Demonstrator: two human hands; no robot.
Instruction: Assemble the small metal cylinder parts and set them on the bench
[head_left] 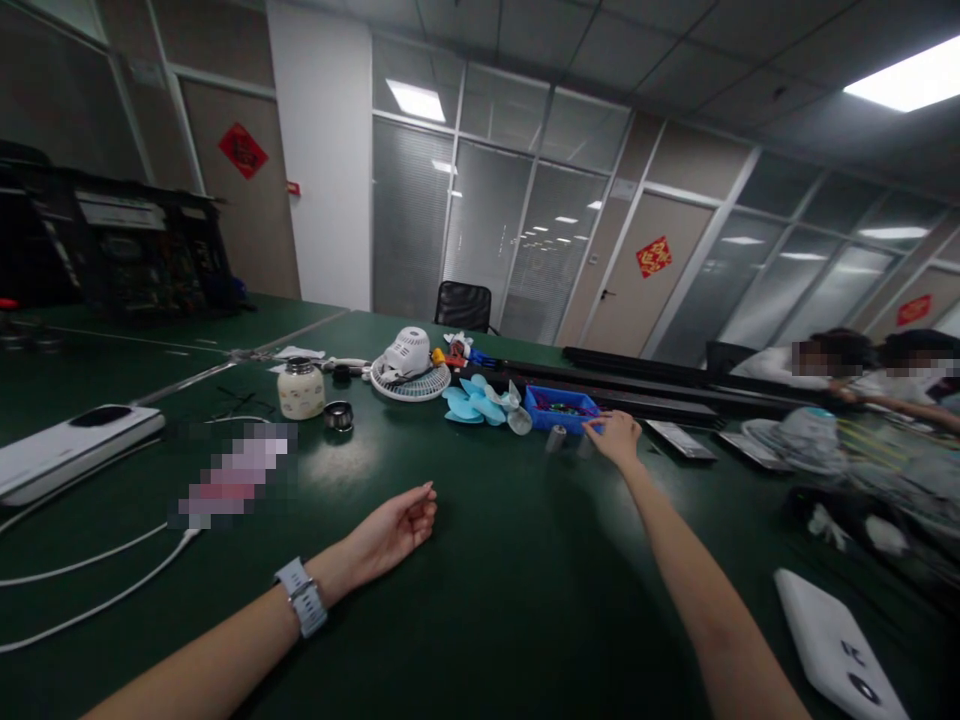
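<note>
My left hand [397, 525] rests on the green table with its fingers curled in and nothing visible in them; a pale watch strap circles that wrist. My right hand [619, 437] reaches forward to the near right corner of a blue bin [536, 412], fingers drawn together and pointing down. Just beneath those fingertips stands a small, blurred greyish cylinder; whether they grip it is hard to make out. A second small silver cylinder [556, 438] stands to its left, in front of the bin. Inside the bin lie small coloured pieces [566, 408].
Left of the bin lie light-blue fan blades [476, 400] and a white fan head [409, 355]. A cream flask [300, 388] and its dark cup [339, 416] stand farther left. Long black bars [637, 400] lie behind. A white device [836, 645] sits at right; two people sit beyond.
</note>
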